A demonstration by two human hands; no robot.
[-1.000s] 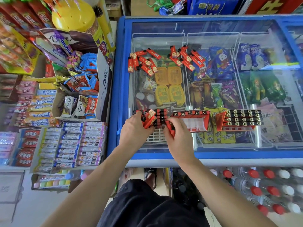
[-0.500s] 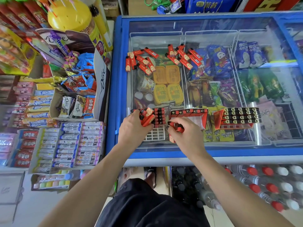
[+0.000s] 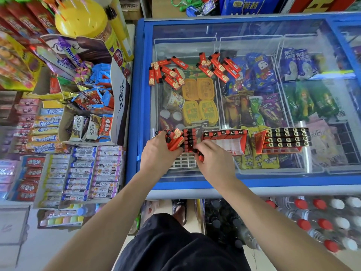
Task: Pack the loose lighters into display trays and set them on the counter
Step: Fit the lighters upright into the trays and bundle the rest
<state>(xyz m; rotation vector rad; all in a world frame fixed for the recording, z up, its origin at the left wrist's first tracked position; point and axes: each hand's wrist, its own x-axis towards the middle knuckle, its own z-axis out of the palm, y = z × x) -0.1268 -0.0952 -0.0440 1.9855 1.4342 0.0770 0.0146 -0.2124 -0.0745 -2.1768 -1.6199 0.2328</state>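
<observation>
Gripped in the left hand is a small bundle of red lighters, fingers curled round them at the near-left part of the freezer's glass lid, which serves as the bench. Right hand pinches a single red lighter beside a partly filled white tray, whose upper rows already carry lighters standing on end. Just right of it lies a red display tray with one row filled, and further right a fuller display tray. Loose lighters lie scattered on the glass farther back. Candy boxes fill the shelf at left.
</observation>
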